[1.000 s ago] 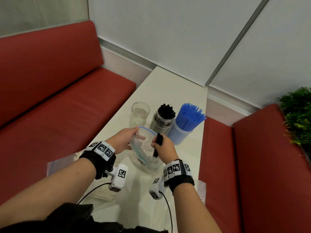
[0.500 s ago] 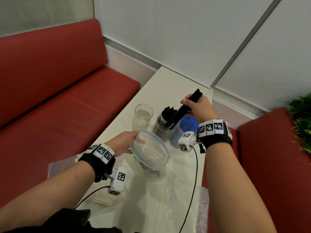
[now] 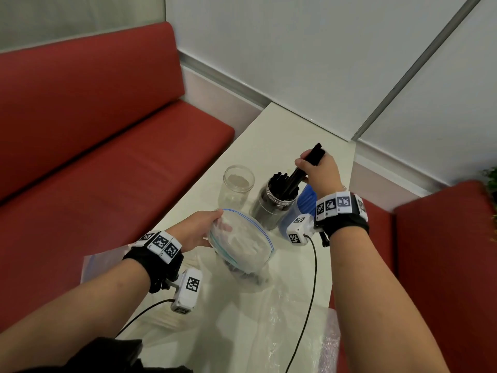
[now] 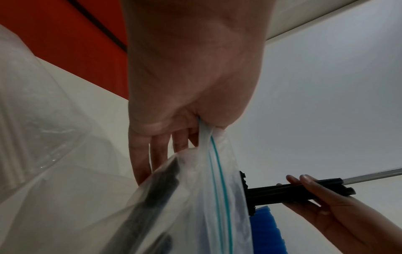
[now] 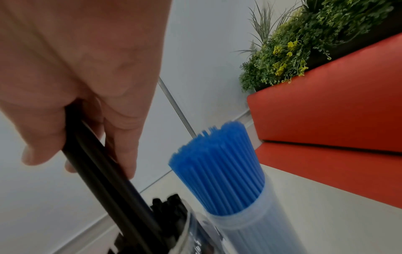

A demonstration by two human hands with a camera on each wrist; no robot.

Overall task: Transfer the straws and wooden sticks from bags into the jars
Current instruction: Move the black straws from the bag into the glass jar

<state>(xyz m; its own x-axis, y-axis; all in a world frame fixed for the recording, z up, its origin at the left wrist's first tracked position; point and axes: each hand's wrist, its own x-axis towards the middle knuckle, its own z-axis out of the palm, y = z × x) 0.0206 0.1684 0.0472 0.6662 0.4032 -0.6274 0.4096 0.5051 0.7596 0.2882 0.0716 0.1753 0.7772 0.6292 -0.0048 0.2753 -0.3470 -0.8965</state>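
Note:
My right hand (image 3: 317, 170) grips a small bundle of black straws (image 3: 304, 168), tilted, with their lower ends inside the jar of black straws (image 3: 271, 203). The same bundle (image 5: 104, 173) shows in the right wrist view, slanting down into that jar (image 5: 182, 228). My left hand (image 3: 199, 230) pinches the rim of a clear zip bag (image 3: 242, 243) and holds it open; a few black straws (image 4: 152, 197) lie inside the bag (image 4: 206, 197). An empty glass jar (image 3: 238, 184) stands left of the black one. A jar packed with blue straws (image 5: 224, 171) stands on the right.
Flat clear plastic bags (image 3: 269, 327) lie on the white table (image 3: 282, 130) near me. Red bench seats (image 3: 94, 157) flank the table on both sides. A green plant (image 5: 304, 34) sits behind the right bench. Cables hang from both wrist cameras.
My right hand lifted black straws out of the bag, carried them up and right, and now lowers them into the black-straw jar. My left hand keeps holding the bag open.

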